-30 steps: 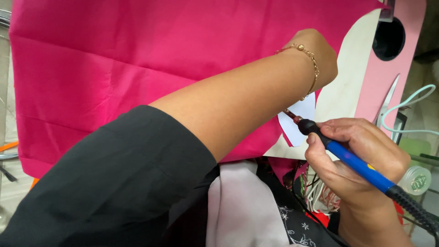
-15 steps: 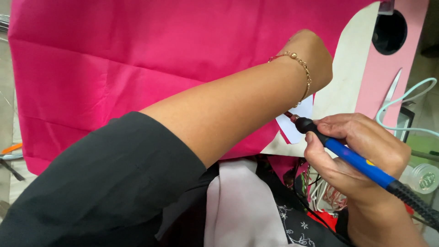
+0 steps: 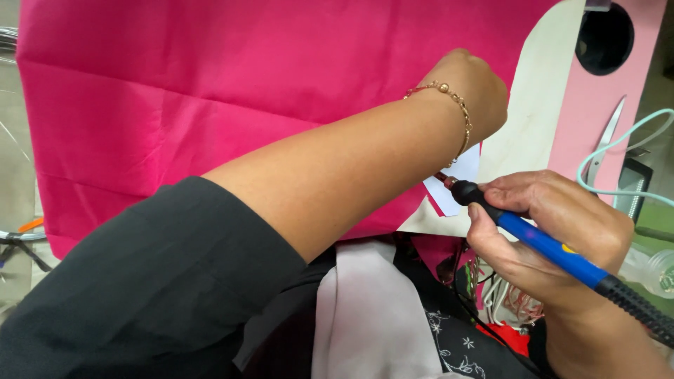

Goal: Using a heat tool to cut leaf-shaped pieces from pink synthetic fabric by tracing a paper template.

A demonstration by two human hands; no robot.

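Left hand fisted, right hand gripping

The person is wearing a black sleeve reaching to about the elbow of the left arm; a thin gold chain bracelet with one small round bead is circling the left wrist; the right hand is showing no ring or sleeve; a pale pink scarf is hanging over black cloth with a white flower print.

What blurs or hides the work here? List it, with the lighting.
Head view: even, soft light, no glare on the bright pink fabric; the bare left forearm hides the blue-handled tool tip; the clear jar at the right edge looks soft.
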